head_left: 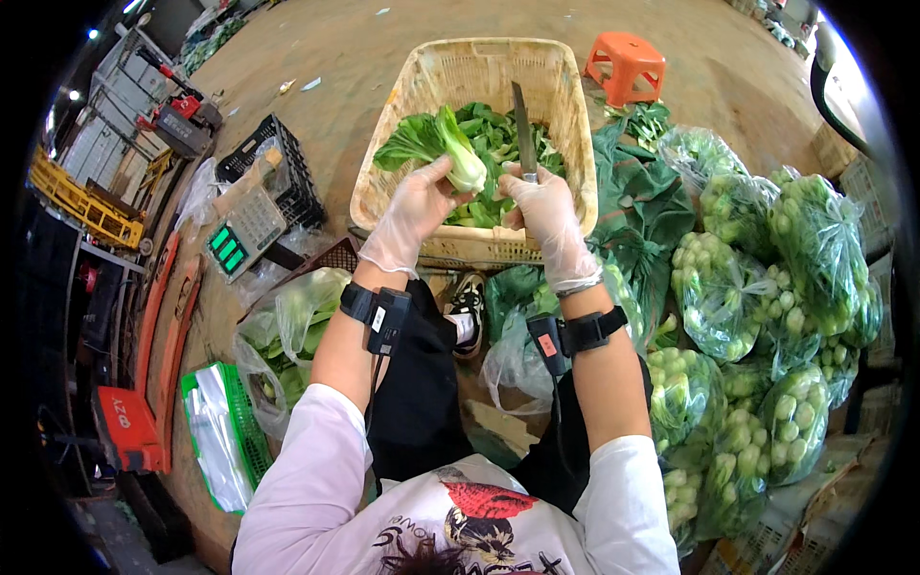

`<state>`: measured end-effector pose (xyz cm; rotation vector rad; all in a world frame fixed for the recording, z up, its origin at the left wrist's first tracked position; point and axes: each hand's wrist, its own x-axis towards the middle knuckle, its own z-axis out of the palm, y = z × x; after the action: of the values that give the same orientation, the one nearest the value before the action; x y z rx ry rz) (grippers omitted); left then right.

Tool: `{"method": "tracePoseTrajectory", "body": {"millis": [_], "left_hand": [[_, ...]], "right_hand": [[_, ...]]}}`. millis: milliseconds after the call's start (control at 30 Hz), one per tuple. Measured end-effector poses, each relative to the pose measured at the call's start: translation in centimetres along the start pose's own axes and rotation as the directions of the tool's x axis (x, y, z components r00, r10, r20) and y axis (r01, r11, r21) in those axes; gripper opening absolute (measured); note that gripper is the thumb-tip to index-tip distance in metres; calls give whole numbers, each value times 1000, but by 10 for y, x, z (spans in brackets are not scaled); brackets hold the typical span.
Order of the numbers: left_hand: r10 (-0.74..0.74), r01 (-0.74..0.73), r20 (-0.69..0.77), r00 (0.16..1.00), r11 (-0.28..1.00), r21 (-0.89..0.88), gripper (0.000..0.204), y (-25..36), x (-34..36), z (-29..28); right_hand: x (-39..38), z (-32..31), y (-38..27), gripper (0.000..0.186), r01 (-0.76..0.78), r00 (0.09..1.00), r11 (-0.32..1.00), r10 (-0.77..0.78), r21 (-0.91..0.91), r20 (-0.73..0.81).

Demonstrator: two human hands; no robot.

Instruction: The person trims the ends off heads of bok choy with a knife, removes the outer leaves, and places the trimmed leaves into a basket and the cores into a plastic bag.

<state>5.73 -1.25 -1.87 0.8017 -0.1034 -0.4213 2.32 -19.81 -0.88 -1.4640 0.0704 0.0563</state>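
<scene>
From my end of the feed I see both hands in thin clear gloves, well apart from each other, over a worn cream plastic crate (474,48). Left hand (422,203): thumb and fingers closed around one head of pak choi (465,171), pale base toward the right hand, leaves fanning out to the left, the whole head held above the crate's opening. Right hand (548,206): clamped on a knife (524,125), the handle mostly hidden in the fist, blade pointing away toward the far rim; I note a visible gap between blade and pak choi. Loose green leaves (489,120) lie inside the crate beneath. Black strapped devices (388,319) sit on both forearms. To the right I record a heap of clear bags packed with pak choi (714,297), green cloth (637,196) bunched between heap and crate, and an orange plastic stool (626,65) just beyond the crate's far right corner. To the left: a digital scale (254,225) with a lit green display, a black plastic crate (278,144) behind it, an open clear bag of leafy greens (299,326) beside the left forearm, a green basket (251,431) holding flat plastic bags (213,441), and a red pallet jack (129,426) further out. One patterned shoe (470,307) shows between the forearms, near the crate's front.
</scene>
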Motion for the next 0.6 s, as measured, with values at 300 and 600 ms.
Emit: {"method": "tracePoseTrajectory", "body": {"millis": [300, 600], "left_hand": [[199, 3, -281, 939, 810, 586, 57, -6, 33, -32], [-778, 53, -52, 626, -24, 998, 24, -150, -9, 44]], "right_hand": [[-34, -53, -22, 16, 4, 1000, 940, -8, -340, -12], [-81, -138, -7, 25, -103, 993, 817, 54, -567, -103]]}}
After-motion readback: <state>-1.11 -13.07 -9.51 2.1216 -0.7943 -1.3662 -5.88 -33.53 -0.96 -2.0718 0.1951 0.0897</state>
